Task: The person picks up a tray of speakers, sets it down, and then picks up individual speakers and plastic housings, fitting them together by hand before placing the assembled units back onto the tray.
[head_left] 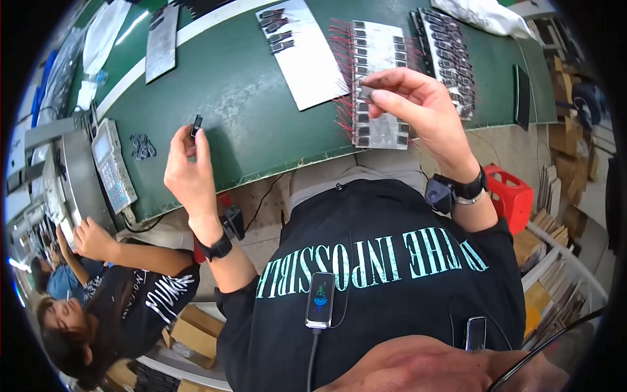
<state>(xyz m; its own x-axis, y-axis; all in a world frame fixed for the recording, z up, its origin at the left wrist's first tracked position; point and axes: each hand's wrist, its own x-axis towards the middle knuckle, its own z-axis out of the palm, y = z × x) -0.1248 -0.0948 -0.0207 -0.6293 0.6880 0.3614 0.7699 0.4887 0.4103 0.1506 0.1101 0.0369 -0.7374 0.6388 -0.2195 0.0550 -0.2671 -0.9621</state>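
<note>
Between the thumb and fingers of my left hand (191, 170) is a small black rectangular part (196, 125), held upright above the green table. My right hand (424, 111) is pinched on a small grey flat piece (366, 93) over a metal plate (386, 135). Rows of small black components with thin red wires line both long sides of that plate. Whether the grey piece touches the plate, I cannot tell. Some of the plate's middle is hidden behind my right fingers.
A pale plate (307, 75) with several wired parts lies beyond my hands. Another loaded plate (450, 62) is at the right. Loose black parts (143, 147) lie near a keypad device (112, 163). A co-worker's hand (95, 240) is at a machine, left. A red stool (511, 196) stands right.
</note>
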